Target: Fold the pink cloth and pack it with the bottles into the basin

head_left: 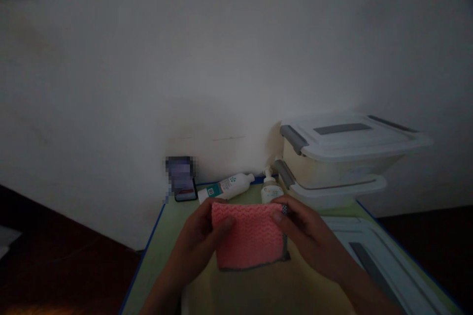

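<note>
A pink knitted cloth [248,236] with a grey edge is held up over the green table [166,246]. My left hand [199,241] grips its left side, thumb lying across the front. My right hand [306,236] pinches the upper right corner, thumb on the front. Both hands are closed on the cloth, which hangs folded into a rough square between them.
Against the white wall lie a white tube-shaped bottle [227,187] on its side, a small pump bottle [271,189] and a propped phone [184,182]. Two stacked lidded plastic boxes [343,157] stand at back right. A loose box lid [384,261] lies at right.
</note>
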`<action>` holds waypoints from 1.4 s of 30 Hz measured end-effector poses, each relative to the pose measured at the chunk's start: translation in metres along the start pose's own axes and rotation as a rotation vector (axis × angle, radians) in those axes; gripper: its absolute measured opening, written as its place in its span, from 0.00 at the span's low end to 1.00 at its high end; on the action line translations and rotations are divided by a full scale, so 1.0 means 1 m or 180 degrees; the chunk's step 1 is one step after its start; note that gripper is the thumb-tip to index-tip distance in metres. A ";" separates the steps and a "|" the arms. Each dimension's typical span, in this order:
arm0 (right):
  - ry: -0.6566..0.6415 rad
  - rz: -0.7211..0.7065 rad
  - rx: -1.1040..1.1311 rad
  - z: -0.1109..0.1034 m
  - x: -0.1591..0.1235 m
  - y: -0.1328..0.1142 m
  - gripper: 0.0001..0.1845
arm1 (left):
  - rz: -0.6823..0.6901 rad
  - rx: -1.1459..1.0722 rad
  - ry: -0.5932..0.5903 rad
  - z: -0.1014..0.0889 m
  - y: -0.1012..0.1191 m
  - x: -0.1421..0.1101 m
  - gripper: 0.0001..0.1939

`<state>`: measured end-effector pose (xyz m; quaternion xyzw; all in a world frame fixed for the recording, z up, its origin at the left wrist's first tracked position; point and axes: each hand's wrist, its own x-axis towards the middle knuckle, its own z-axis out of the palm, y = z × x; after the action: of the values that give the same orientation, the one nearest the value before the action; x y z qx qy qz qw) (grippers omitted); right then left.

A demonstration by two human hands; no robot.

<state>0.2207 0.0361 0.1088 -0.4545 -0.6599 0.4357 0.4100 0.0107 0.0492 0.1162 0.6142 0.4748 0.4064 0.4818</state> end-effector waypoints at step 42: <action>-0.0387 -0.1723 -0.1709 0.000 -0.003 -0.001 0.04 | 0.1792 0.1266 -0.0658 0.003 -0.002 0.001 0.02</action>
<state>0.2210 0.0331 0.1096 -0.3283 -0.8698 0.1495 0.3367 0.0136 0.0494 0.1139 0.8405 0.3055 0.3586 0.2676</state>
